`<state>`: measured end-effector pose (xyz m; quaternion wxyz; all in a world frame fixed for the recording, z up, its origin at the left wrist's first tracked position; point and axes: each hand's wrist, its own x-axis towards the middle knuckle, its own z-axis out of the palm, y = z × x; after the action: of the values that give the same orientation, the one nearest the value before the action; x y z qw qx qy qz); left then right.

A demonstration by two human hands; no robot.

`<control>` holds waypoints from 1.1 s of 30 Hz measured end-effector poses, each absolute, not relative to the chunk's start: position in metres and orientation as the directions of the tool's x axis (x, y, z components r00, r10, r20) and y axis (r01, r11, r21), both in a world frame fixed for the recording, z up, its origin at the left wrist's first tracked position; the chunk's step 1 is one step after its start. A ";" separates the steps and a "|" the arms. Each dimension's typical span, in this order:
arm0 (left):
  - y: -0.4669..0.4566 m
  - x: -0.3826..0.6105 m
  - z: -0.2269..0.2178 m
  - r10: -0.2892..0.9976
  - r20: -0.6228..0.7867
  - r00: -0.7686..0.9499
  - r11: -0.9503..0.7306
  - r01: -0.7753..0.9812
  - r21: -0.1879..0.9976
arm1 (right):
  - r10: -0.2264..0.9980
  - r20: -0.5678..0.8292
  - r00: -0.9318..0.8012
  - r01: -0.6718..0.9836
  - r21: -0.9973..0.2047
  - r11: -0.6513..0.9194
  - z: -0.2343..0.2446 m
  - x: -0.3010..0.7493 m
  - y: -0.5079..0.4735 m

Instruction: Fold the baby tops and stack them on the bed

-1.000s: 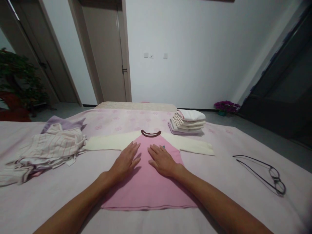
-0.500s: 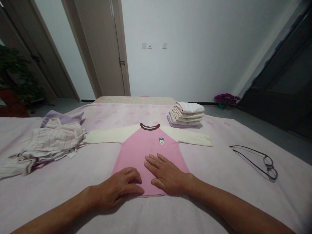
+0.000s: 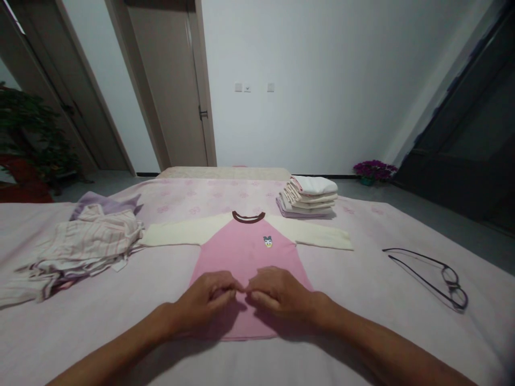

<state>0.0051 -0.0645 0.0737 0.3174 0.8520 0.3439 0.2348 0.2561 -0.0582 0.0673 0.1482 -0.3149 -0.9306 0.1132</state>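
A pink shirt (image 3: 237, 254) with cream long sleeves, a dark brown collar and a small duck-face patch lies flat, collar facing away from me. Over its lower half my left hand (image 3: 203, 297) and my right hand (image 3: 281, 292) meet at the fingertips, casting shadows on the cloth. The left fingers bend inward, with the thumb close to the forefinger. Curled fingers and a tucked thumb close the right hand. Whether either one pinches anything small is hidden from me.
A loose heap of striped and purple clothes (image 3: 96, 230) lies at left. Folded clothes (image 3: 309, 195) are stacked behind the right sleeve. Black-framed glasses (image 3: 450, 284) rest on the right of the pink bedsheet (image 3: 362, 321). Purple flowers (image 3: 374, 169) stand on the floor beyond.
My right hand has gone from lying flat with fingers spread to curled. Both hands have lifted slightly and come together at the fingertips. The view has tipped up a little.
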 end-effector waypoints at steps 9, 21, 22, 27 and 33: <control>-0.009 -0.001 0.016 0.856 0.194 0.479 -0.508 0.849 0.144 | 0.927 0.148 -0.345 0.920 -0.144 0.365 0.033 0.274 0.025; -0.014 -0.008 0.011 0.853 0.190 0.485 -0.508 0.856 0.096 | 0.911 0.207 -0.356 0.915 -0.122 0.385 0.023 0.280 0.020; -0.014 -0.009 0.011 0.851 0.194 0.488 -0.511 0.854 0.098 | 0.909 0.211 -0.359 0.914 -0.120 0.389 0.022 0.281 0.021; -0.015 -0.011 0.012 0.847 0.193 0.495 -0.518 0.850 0.094 | 0.900 0.229 -0.370 0.909 -0.110 0.402 0.019 0.281 0.022; -0.016 -0.010 0.013 0.855 0.163 0.492 -0.510 0.855 0.097 | 0.901 0.221 -0.372 0.910 -0.106 0.402 0.024 0.281 0.020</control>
<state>-0.0096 -0.0157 0.0134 0.0015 0.8637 0.4948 0.0954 0.2807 0.0200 0.0238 0.1224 -0.5467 -0.8282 -0.0169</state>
